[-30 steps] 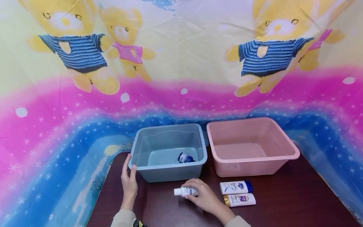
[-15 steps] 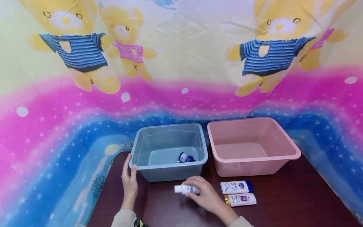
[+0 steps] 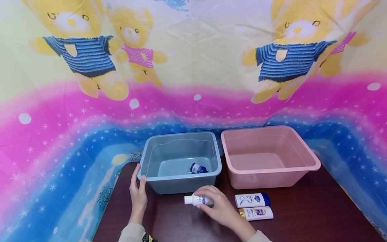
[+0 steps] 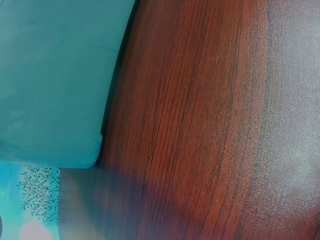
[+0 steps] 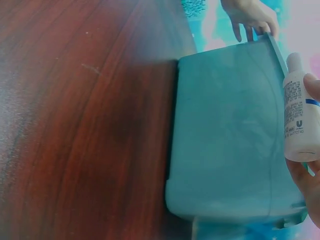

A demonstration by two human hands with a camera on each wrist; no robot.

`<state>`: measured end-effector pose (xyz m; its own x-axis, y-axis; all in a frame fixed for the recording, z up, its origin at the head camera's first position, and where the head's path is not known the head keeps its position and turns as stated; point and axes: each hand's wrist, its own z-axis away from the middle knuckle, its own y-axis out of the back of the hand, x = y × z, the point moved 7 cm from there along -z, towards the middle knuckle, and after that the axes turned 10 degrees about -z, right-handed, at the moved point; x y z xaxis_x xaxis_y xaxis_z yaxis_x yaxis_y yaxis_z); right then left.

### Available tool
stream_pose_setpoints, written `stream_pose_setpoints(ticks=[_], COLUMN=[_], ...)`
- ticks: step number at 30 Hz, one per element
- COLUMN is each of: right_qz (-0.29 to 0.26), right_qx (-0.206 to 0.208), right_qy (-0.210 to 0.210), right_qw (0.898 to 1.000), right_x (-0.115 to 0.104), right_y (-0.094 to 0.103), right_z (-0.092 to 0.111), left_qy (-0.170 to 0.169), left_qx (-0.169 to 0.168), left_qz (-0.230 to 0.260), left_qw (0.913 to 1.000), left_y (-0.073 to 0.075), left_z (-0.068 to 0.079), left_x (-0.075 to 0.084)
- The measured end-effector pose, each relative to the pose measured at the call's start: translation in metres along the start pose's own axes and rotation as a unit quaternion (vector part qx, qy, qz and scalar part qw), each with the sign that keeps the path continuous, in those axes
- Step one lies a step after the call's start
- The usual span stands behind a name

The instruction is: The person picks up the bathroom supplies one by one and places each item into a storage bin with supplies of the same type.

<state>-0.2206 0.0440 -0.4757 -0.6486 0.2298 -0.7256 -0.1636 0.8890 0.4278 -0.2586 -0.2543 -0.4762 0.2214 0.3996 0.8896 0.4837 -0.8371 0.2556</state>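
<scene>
At lower center my right hand (image 3: pixel 218 205) gripped a white bottle (image 3: pixel 196 200) while my outstretched left hand (image 3: pixel 138 192) touched the blue basin (image 3: pixel 178 185).

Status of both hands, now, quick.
Left hand: holding the blue-grey bin at its near left corner.
Right hand: holding the white bottle, thumb and fingers around it.

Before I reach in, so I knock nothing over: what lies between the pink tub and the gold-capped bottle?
The blue-capped bottle, plus a bare strip of tabletop between it and the pink tub; the head view shows both.
</scene>
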Motion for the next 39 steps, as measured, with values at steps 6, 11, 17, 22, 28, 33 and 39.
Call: stream_pose_setpoints(ticks=[6,11,17,22,28,33,39], right_qz=[-0.007,-0.011,-0.017,-0.014,-0.003,-0.001,0.014], right_qx=[0.005,0.005,0.003,0.001,0.003,0.006,0.01], right_qy=[0.018,0.022,0.016,0.014,0.032,0.052,0.086], right_qw=[1.0,1.0,1.0,1.0,0.999,0.999,0.996], right_x=[-0.007,-0.014,-0.021,-0.024,-0.031,-0.035,-0.039], right_y=[0.003,0.005,0.008,0.009,0.012,0.015,0.017], right_z=[-0.004,-0.008,-0.014,-0.018,-0.023,-0.027,-0.033], left_qy=[0.002,-0.002,-0.002,-0.001,0.007,0.01,0.009], left_qx=[-0.002,-0.006,-0.008,-0.007,-0.009,-0.011,-0.009], left_qz=[0.004,0.013,0.013,0.012,0.011,0.01,0.003], left_qw=[1.0,0.9999,0.9999,0.9999,0.9999,0.9998,0.9999], left_y=[0.0,0.0,0.0,0.0,0.0,0.0,0.0], left_z=[0.0,-0.001,-0.001,0.0,0.0,0.0,0.0], left_x=[-0.002,-0.002,-0.001,0.0,0.0,0.001,0.002])
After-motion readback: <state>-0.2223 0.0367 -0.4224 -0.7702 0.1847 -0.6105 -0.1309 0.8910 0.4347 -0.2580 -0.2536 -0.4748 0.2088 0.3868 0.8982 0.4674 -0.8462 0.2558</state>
